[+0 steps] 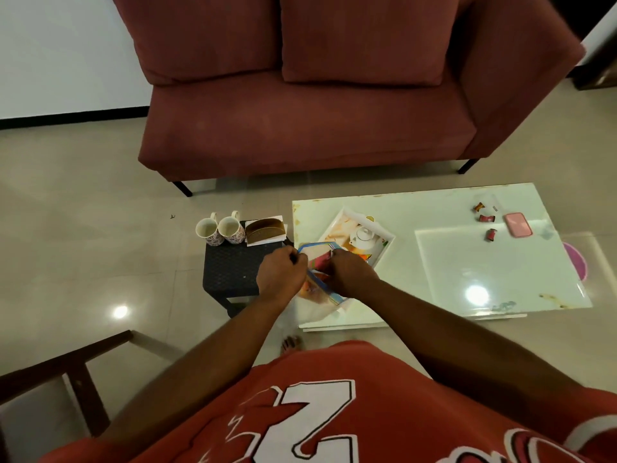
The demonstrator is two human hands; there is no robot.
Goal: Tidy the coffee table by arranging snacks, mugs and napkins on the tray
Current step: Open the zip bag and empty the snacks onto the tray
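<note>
Both my hands grip a clear zip bag (319,289) with a blue seal, holding colourful snacks, above the near left corner of the white coffee table (434,208). My left hand (282,274) pinches its left edge; my right hand (350,272) pinches the right side of its mouth. A white tray (337,222) printed with a teapot picture lies tilted on the table just behind the bag. Two floral mugs (207,230) (230,228) and a brown napkin holder with white napkins (265,230) stand on a small dark side table (230,269). Three wrapped candies (487,218) lie at the table's far right.
A pink phone (518,224) lies near the candies. A red sofa (300,111) stands beyond the tables. A wooden chair frame (66,369) is at lower left. A pink object (576,262) shows under the table's right edge. My bare foot (291,344) is on the tiled floor.
</note>
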